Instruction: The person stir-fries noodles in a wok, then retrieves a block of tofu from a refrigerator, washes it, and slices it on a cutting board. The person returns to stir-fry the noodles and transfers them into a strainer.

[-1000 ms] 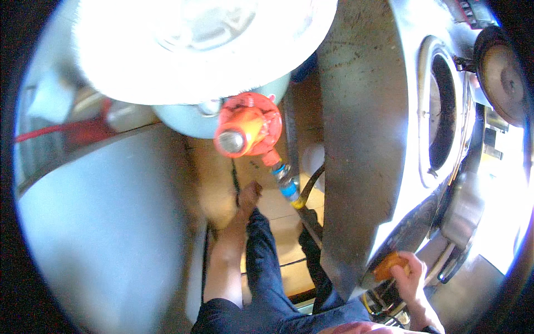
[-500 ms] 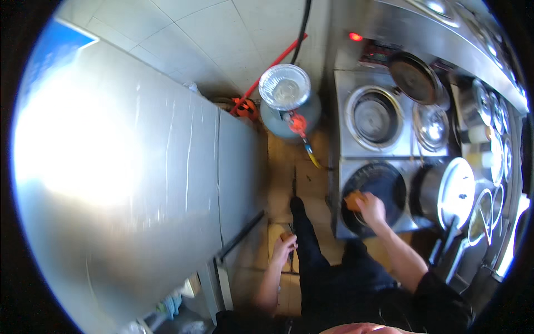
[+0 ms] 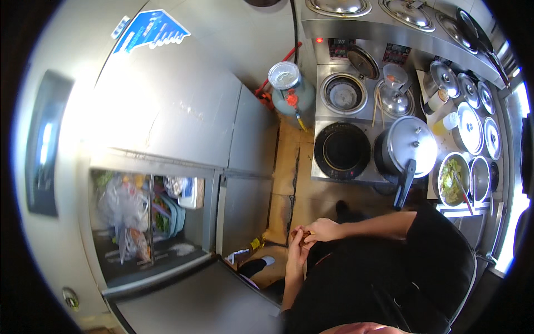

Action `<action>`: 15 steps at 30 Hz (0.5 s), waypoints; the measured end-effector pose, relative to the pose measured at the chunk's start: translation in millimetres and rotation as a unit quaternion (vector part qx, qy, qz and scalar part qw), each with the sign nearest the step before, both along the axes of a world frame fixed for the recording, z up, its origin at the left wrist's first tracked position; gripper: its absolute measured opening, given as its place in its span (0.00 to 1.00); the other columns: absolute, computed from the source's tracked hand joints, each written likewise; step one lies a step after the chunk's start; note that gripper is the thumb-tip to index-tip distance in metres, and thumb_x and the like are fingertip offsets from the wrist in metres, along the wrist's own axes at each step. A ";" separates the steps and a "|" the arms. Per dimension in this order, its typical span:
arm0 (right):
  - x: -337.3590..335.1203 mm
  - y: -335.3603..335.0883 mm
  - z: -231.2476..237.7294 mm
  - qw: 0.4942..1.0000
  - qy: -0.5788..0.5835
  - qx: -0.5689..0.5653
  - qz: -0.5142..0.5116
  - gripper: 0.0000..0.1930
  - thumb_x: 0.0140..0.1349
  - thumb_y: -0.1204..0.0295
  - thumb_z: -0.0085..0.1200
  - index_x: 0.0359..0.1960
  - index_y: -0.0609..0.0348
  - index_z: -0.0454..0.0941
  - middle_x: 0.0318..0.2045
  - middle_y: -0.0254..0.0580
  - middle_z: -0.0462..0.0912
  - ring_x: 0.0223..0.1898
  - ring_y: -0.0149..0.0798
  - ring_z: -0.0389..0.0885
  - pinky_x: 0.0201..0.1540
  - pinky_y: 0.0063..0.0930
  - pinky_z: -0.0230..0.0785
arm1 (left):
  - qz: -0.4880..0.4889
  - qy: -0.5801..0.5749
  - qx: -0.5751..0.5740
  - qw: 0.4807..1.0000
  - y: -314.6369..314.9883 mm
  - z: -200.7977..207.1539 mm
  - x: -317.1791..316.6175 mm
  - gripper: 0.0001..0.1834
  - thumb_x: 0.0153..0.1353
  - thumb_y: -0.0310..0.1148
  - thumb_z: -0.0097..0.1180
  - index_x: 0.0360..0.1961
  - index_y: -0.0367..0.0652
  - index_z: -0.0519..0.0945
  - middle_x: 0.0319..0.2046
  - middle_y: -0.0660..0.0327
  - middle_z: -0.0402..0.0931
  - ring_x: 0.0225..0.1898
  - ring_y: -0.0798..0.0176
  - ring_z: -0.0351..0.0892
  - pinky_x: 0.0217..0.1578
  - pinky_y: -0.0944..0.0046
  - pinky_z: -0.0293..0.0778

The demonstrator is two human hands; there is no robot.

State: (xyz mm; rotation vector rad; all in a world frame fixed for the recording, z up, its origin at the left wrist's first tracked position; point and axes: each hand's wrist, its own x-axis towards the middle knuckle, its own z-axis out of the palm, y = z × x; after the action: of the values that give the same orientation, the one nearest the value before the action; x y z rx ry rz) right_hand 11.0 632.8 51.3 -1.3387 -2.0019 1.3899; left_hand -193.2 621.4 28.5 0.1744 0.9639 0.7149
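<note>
My left hand (image 3: 297, 251) and my right hand (image 3: 324, 230) meet in front of my body, above the floor. Between their closed fingers is a small orange-brown thing (image 3: 301, 237), mostly covered, so its kind does not show. Both hands grip it. To the left, the fridge's lower compartment stands open, its door (image 3: 194, 298) swung out. Inside lie clear plastic bags (image 3: 123, 206) of food and a light blue container (image 3: 177, 214) with greens. Ahead to the right is the round black hob (image 3: 342, 150) with nothing on it.
A pressure cooker (image 3: 411, 147) stands right of the hob, its black handle jutting toward me. Beyond are an open round pot (image 3: 344, 93), a bowl of greens (image 3: 453, 179) and several lidded pots. A gas cylinder (image 3: 297, 99) stands by the wall. A bottle (image 3: 247, 250) lies low beside the fridge.
My right hand has come back from over the hob to meet my left hand, bringing the orange-brown thing. The view has turned, and the open fridge compartment now shows.
</note>
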 end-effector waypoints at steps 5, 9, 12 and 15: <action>-25.5 -32.5 -3.9 0.949 0.102 -0.294 0.057 0.18 0.67 0.52 0.62 0.45 0.53 0.87 0.29 0.40 0.89 0.24 0.37 0.84 0.28 0.33 0.77 | 0.104 -0.040 -0.013 0.994 -116.0 -20.5 -73.7 0.10 0.66 0.27 0.57 0.48 0.47 0.77 0.41 0.54 0.80 0.41 0.54 0.83 0.34 0.61 0.80; -35.6 -65.9 -4.3 0.973 0.074 -0.187 -0.113 0.23 0.76 0.50 0.52 0.46 0.58 0.86 0.33 0.39 0.89 0.31 0.34 0.85 0.34 0.31 0.77 | 0.193 -0.004 -0.116 0.974 -260.5 -54.2 -148.9 0.10 0.62 0.28 0.58 0.44 0.45 0.77 0.37 0.54 0.80 0.38 0.53 0.80 0.29 0.59 0.74; -31.3 -103.6 -0.6 0.866 0.185 -0.375 -0.276 0.25 0.77 0.47 0.50 0.24 0.50 0.74 0.18 0.27 0.69 0.14 0.29 0.66 0.16 0.29 0.56 | 0.297 0.056 -0.147 0.942 -374.9 -35.9 -210.1 0.10 0.63 0.28 0.57 0.46 0.45 0.77 0.39 0.54 0.80 0.40 0.53 0.81 0.31 0.58 0.75; -26.6 -151.3 4.7 0.831 0.153 -0.388 -0.368 0.24 0.78 0.49 0.49 0.28 0.53 0.72 0.19 0.29 0.70 0.14 0.28 0.62 0.16 0.26 0.54 | 0.370 0.103 -0.072 0.920 -415.2 14.0 -283.0 0.11 0.65 0.29 0.56 0.48 0.46 0.77 0.41 0.54 0.81 0.42 0.52 0.81 0.33 0.57 0.76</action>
State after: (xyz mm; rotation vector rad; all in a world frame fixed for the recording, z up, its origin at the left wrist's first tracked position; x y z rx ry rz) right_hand -15.6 481.5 56.0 -1.7621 -0.5314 1.8729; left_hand -476.2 206.2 42.4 -0.2715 1.2940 1.3320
